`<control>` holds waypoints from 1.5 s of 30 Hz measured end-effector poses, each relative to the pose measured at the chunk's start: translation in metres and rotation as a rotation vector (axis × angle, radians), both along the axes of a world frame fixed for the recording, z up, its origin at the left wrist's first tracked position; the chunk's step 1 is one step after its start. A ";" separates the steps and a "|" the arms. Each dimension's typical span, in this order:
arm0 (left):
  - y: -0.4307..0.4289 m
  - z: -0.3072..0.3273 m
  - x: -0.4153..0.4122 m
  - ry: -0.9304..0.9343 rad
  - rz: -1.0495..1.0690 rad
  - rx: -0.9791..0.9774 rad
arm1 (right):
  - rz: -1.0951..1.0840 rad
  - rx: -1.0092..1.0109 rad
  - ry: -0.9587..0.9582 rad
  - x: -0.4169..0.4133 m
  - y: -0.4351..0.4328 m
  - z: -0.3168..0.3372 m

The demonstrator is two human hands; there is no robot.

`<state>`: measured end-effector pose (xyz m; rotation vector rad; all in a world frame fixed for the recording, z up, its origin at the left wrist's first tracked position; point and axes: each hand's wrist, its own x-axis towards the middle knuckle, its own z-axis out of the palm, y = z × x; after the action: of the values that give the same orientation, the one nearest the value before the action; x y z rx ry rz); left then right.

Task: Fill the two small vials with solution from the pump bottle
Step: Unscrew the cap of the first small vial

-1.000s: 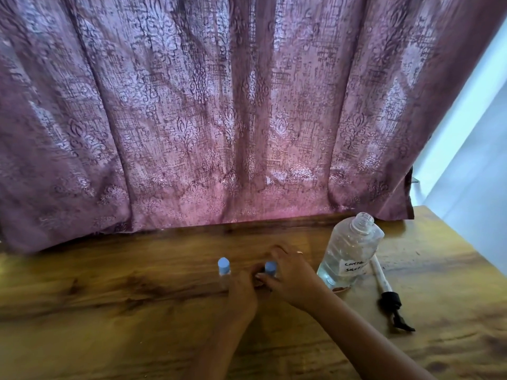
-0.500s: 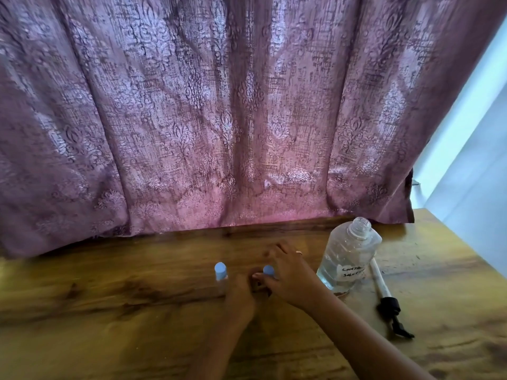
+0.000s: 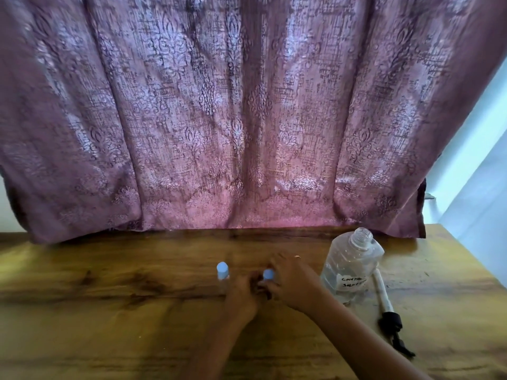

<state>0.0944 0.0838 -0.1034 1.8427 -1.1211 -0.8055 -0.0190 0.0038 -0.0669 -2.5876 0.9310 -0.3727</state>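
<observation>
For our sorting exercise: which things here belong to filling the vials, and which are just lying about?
Job: left vial, right vial, uncapped bottle, removed pump, left hand, right hand.
Just there: curtain, wooden table.

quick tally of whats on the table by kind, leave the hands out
blue-capped vial: 2
clear bottle, neck open: 1
pump head with tube, lying beside the bottle: 1
total: 4
</observation>
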 end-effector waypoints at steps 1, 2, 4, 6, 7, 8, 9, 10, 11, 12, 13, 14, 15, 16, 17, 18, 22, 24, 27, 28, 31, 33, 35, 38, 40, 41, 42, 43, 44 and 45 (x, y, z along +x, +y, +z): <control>0.000 0.001 0.000 0.019 -0.001 0.013 | 0.015 0.003 0.024 0.001 0.000 0.001; 0.001 0.002 -0.001 0.029 0.002 0.024 | 0.035 0.014 0.037 0.002 0.001 0.000; 0.000 0.004 -0.002 0.031 0.021 0.025 | 0.098 0.063 0.038 0.003 -0.003 -0.001; 0.000 0.004 -0.003 0.059 0.041 0.020 | 0.179 0.160 0.049 0.004 -0.009 -0.002; 0.001 0.006 -0.004 0.074 0.055 0.032 | 0.202 0.199 0.047 0.004 -0.011 -0.002; 0.001 0.006 -0.005 0.081 0.072 0.051 | 0.207 0.225 0.041 0.004 -0.011 -0.001; 0.001 0.006 -0.005 0.093 0.083 0.071 | 0.198 0.239 0.025 0.003 -0.010 0.000; 0.001 0.008 -0.005 0.108 0.089 0.078 | 0.184 0.238 0.002 0.003 -0.009 0.001; 0.001 0.007 -0.005 0.136 0.094 0.077 | 0.162 0.219 -0.017 0.003 -0.008 0.001; 0.001 0.006 -0.006 0.124 0.085 0.074 | 0.131 0.183 -0.027 0.004 -0.007 0.001; 0.002 0.008 -0.006 0.089 0.083 0.071 | 0.102 0.140 -0.025 0.006 -0.006 0.001; 0.003 0.006 -0.007 0.061 0.078 0.065 | 0.083 0.106 -0.018 0.008 -0.005 0.002; 0.005 0.007 -0.008 0.057 0.078 0.055 | 0.077 0.090 -0.009 0.010 -0.003 0.002; 0.006 0.010 -0.010 0.066 0.077 0.030 | 0.080 0.088 0.003 0.011 -0.002 0.002; 0.007 0.010 -0.010 0.053 0.071 0.018 | 0.091 0.100 0.014 0.011 -0.001 0.001; 0.007 0.011 -0.011 0.025 0.064 0.006 | 0.115 0.130 0.019 0.012 -0.002 0.001; 0.007 0.008 -0.009 -0.029 0.120 0.001 | 0.221 0.288 -0.027 0.012 -0.007 0.003; 0.009 0.010 -0.010 -0.087 0.114 0.028 | 0.214 0.310 -0.079 0.012 -0.005 0.006; 0.014 0.021 -0.011 -0.152 0.056 -0.020 | 0.179 0.276 -0.114 0.013 -0.003 0.005; 0.013 0.023 -0.013 -0.182 0.044 -0.033 | 0.177 0.276 -0.107 0.013 -0.004 0.003; 0.017 0.026 -0.014 -0.180 0.059 0.030 | 0.182 0.282 -0.048 0.013 -0.004 0.000; 0.011 0.016 -0.012 -0.120 0.064 0.032 | 0.168 0.276 -0.048 0.011 -0.004 -0.002; 0.011 0.018 -0.012 -0.106 0.123 0.034 | 0.130 0.236 -0.038 0.009 -0.005 -0.002; 0.012 0.020 -0.014 -0.115 0.097 0.035 | 0.051 0.087 0.011 0.008 -0.003 0.004; 0.012 0.019 -0.012 -0.172 0.105 0.090 | 0.009 -0.017 0.042 0.010 0.001 0.009; 0.010 0.013 -0.010 -0.141 0.102 0.076 | -0.005 -0.042 0.053 0.012 0.003 0.011; 0.008 0.011 -0.010 -0.100 0.114 0.048 | -0.016 -0.053 0.065 0.013 0.005 0.012; 0.006 0.008 -0.010 -0.098 0.122 0.042 | -0.020 -0.051 0.073 0.014 0.005 0.011; 0.006 0.009 -0.010 -0.115 0.129 0.048 | -0.014 -0.039 0.071 0.014 0.006 0.012; 0.005 0.007 -0.008 -0.121 0.129 0.038 | -0.002 -0.028 0.063 0.014 0.006 0.012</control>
<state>0.0864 0.0884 -0.0962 1.9957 -1.0552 -0.6534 -0.0049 0.0096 -0.0549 -2.6382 0.9563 -0.3088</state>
